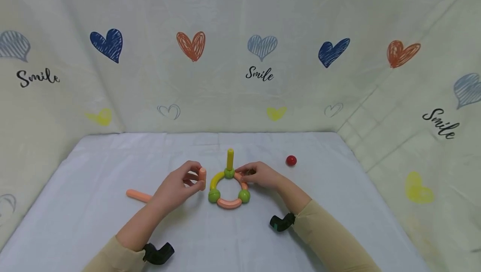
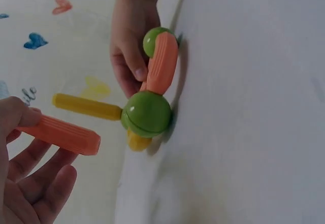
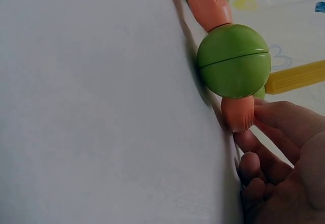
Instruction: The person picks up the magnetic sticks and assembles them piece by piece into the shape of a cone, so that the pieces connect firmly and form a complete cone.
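Observation:
My left hand point(image 1: 180, 183) holds a straight orange toy rod point(image 1: 202, 179) upright, pinched between thumb and fingers, just left of a ring on the table. Three green balls make up the ring's corners: a back one point(image 1: 229, 173), a front left one point(image 1: 214, 195) and a front right one point(image 1: 244, 196). A curved yellow rod point(image 1: 216, 179) forms its left side, a curved orange rod point(image 1: 229, 204) its front. On the right side, my right hand point(image 1: 259, 174) grips another curved orange rod point(image 3: 237, 115), partly covering it. A straight yellow rod point(image 1: 230, 159) stands up from the back ball.
Another straight orange rod point(image 1: 138, 195) lies on the white tablecloth point(image 1: 94, 222) at the left, partly hidden by the left forearm. A red ball point(image 1: 291, 160) sits at the back right. Behind the table hangs a pale cloth point(image 1: 225, 96) printed with hearts.

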A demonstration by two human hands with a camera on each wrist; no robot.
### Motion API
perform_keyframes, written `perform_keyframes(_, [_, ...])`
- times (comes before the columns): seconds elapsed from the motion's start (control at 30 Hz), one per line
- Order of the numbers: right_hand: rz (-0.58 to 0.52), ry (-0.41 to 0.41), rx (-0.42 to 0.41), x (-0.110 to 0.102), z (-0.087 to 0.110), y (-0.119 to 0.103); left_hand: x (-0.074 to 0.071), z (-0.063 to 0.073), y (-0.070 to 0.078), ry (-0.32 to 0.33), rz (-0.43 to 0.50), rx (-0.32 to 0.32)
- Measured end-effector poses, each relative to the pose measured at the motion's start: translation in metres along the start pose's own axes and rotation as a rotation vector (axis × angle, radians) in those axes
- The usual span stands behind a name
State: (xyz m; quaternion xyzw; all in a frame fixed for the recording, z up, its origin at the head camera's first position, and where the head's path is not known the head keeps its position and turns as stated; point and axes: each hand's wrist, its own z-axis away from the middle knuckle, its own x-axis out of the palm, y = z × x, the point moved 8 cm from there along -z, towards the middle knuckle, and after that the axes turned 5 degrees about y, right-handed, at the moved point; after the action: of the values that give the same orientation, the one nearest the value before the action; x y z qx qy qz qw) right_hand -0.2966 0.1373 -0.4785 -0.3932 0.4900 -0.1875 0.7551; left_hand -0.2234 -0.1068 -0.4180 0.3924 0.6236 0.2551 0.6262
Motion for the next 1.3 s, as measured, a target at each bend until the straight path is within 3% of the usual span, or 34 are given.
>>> perform_keyframes(0.4, [0.000,0.013,0.009,-0.003,0.000,0.007,0.024,-0.007,0.019,-0.009,0.051,0.002])
perform_keyframes(0.7, [0.010,0.012,-0.012,0.001,-0.002,0.003,0.037,-0.003,0.003,-0.043,0.038,-0.025])
perform_keyframes(1.03, [0.009,0.008,-0.026,0.000,-0.003,0.002,0.034,-0.001,0.003,-0.023,0.013,-0.027])
perform_keyframes(1.17, [0.003,0.008,-0.042,0.000,-0.001,0.000,0.031,0.001,-0.004,0.004,-0.043,-0.073])
perform_keyframes(1.3, [-0.008,0.008,-0.051,0.001,0.001,-0.002,0.033,0.004,-0.015,-0.026,-0.105,-0.137])
